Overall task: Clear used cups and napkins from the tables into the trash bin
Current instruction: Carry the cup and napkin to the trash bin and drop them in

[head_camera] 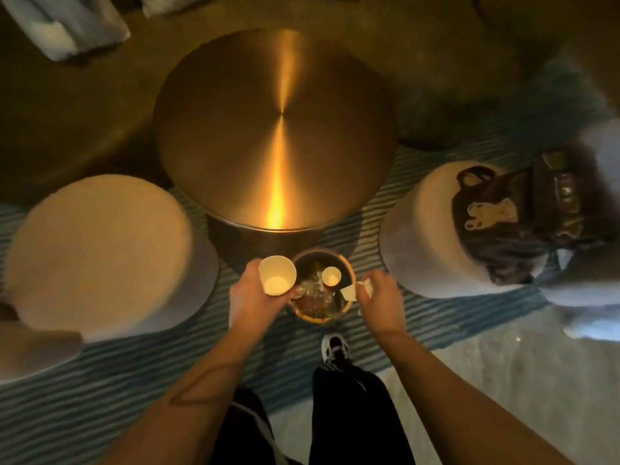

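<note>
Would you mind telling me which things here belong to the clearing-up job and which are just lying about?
Part of the job:
- paper cup, held in the left hand
- napkin, pinched in the right hand
- trash bin, with a small cup already inside

Just lying about:
- round metal table
- left stool
- dark bag on the right stool
- striped rug

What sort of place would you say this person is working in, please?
Probably a café or lounge seating area: a round brushed-gold metal table flanked by round cream upholstered stools on a blue-and-white striped rug, with a small round trash bin already holding a used paper cup.
</note>
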{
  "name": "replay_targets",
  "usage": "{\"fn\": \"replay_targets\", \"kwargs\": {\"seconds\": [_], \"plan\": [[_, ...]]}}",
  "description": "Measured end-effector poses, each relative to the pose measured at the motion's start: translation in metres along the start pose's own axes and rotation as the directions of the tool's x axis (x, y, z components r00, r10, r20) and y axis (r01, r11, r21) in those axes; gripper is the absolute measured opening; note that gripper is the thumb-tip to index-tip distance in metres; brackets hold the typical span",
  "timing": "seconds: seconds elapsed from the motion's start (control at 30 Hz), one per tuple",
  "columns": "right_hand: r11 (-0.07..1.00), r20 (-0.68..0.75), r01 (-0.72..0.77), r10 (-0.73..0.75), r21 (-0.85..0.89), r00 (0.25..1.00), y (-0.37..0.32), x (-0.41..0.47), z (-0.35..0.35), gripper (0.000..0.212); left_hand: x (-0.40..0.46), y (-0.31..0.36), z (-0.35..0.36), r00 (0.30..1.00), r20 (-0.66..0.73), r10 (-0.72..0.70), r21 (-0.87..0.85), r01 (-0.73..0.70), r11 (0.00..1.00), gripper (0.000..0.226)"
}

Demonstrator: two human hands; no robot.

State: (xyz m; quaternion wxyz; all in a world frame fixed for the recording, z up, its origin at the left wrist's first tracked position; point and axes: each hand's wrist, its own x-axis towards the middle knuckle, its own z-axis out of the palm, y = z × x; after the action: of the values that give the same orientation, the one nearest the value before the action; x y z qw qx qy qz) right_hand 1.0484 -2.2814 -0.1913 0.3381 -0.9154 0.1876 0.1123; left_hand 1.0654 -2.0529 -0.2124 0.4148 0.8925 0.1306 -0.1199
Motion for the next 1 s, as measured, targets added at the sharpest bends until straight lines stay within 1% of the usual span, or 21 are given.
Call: {"fn": "replay_targets", "kwargs": {"seconds": [0.07,0.17,0.3,0.37,0.4,0.47,0.57,0.67,0.73,0.83,0.9,1.0], "plan": [[0.998,0.076,0.048,-0.046,-0.027,0.996,0.013,0.024,-0.008,0.010,0.001,0.008,0.029,0.997,-0.040,-0.066,-0.034,0.065,0.997,0.082],[0.995,0.116,0.092,-0.088,-0.031,0.989,0.032,0.050,-0.011,0.009,0.010,0.013,0.064,0.987,-0.044,-0.156,-0.046,0.154,0.987,0.086],[0.995,0.159,0.020,-0.004,-0.102,0.987,0.051,0.084,-0.001,0.015,0.035,0.010,0.097,0.942,0.037,-0.334,-0.030,0.335,0.942,0.108],[0.994,0.161,-0.017,0.033,-0.104,0.986,0.058,0.098,0.009,0.017,0.041,0.004,0.108,0.916,0.069,-0.396,-0.014,0.397,0.918,0.108],[0.994,0.156,-0.013,0.030,-0.106,0.987,0.062,0.103,0.014,0.018,0.042,0.000,0.112,0.914,0.075,-0.400,-0.005,0.401,0.916,0.104],[0.989,0.144,0.041,-0.020,-0.142,0.989,0.068,0.110,0.024,0.021,0.039,-0.007,0.114,0.921,0.066,-0.383,-0.008,0.385,0.923,0.099],[0.977,0.128,0.119,-0.097,-0.176,0.987,0.073,0.124,0.046,0.024,0.030,-0.025,0.114,0.930,-0.039,-0.366,-0.017,0.366,0.931,0.082],[0.980,0.133,0.101,-0.079,-0.171,0.988,0.072,0.138,0.074,0.027,0.020,-0.041,0.112,0.927,-0.118,-0.356,-0.007,0.357,0.934,0.073],[0.978,0.177,0.109,-0.078,-0.179,0.981,0.074,0.147,0.093,0.035,0.014,-0.049,0.109,0.914,-0.135,-0.382,-0.028,0.382,0.924,0.078],[0.973,0.304,0.112,-0.047,-0.200,0.952,0.079,0.156,0.113,0.049,0.010,-0.060,0.102,0.908,-0.156,-0.388,-0.007,0.392,0.920,0.083],[0.972,0.371,0.108,-0.023,-0.210,0.928,0.083,0.158,0.118,0.050,0.008,-0.064,0.098,0.904,-0.182,-0.386,0.004,0.394,0.919,0.082],[0.965,0.440,0.143,-0.034,-0.218,0.897,0.085,0.155,0.112,0.050,0.005,-0.064,0.091,0.898,-0.191,-0.398,0.016,0.408,0.913,0.081]]}}
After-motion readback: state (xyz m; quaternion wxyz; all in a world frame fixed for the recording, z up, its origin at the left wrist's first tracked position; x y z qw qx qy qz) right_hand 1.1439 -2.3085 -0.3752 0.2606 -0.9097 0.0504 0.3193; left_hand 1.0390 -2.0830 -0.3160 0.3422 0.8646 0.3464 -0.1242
